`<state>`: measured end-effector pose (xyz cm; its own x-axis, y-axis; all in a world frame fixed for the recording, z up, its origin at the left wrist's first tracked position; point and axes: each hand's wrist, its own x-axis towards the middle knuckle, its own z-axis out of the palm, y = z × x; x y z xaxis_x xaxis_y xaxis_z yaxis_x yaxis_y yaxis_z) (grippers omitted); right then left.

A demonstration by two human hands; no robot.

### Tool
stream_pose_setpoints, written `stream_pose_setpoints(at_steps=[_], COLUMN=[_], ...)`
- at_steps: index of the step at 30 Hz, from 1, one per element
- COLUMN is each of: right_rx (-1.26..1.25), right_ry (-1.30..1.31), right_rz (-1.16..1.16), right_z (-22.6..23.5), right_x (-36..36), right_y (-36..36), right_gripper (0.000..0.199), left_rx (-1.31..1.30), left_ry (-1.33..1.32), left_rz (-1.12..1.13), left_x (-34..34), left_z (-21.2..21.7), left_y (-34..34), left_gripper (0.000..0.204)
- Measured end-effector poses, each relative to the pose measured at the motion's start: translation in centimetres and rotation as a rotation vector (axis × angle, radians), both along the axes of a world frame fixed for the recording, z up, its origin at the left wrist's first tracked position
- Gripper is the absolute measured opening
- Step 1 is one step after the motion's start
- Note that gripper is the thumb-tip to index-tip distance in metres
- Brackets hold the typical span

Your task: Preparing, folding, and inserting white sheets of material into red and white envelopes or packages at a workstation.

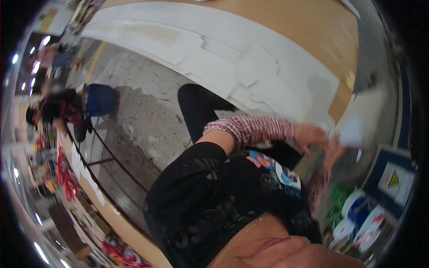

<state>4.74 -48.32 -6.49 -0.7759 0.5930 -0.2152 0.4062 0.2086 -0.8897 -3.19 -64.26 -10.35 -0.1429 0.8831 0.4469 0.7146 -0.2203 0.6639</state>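
A stack of white sheets overlaps along the brown tabletop, with uneven, stepped edges facing me. At its right end, by the table corner, my two hands are close together. My right hand is closed on a loose white sheet, which is blurred by motion. My left hand, its forearm in a checkered sleeve, is held beside the right one with the fingers bent. Motion smears its fingertips, so whether they grip the sheet's edge is unclear.
White tubs and green bottles stand at lower right beside a dark blue panel with a warning sign. A blue bin stands on the concrete floor, left. Another person is beyond it, near a table with red packages.
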Motion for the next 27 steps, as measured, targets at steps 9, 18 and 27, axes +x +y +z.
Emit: stream_pose_setpoints(at_steps=[9, 18, 27], right_rx=[1.064, 0.860, 1.110], right_ry=[-0.011, 0.129, 0.373], right_rz=[0.745, 0.763, 0.736], right_z=[-0.9, -0.7, -1.7], right_x=[-4.8, -4.9, -4.9], right_y=[-3.9, -3.7, -5.8], right_gripper=[0.072, 0.074, 0.062], left_rx=[-0.243, -0.674, -1.177], left_ry=[0.568, 0.654, -0.162], left_rz=[0.655, 0.241, -0.005], left_x=[-5.1, -6.8, -18.3], left_z=[4.2, 5.3, 6.3], left_y=[-16.0, -15.7, -11.5], left_gripper=[0.065, 0.049, 0.045])
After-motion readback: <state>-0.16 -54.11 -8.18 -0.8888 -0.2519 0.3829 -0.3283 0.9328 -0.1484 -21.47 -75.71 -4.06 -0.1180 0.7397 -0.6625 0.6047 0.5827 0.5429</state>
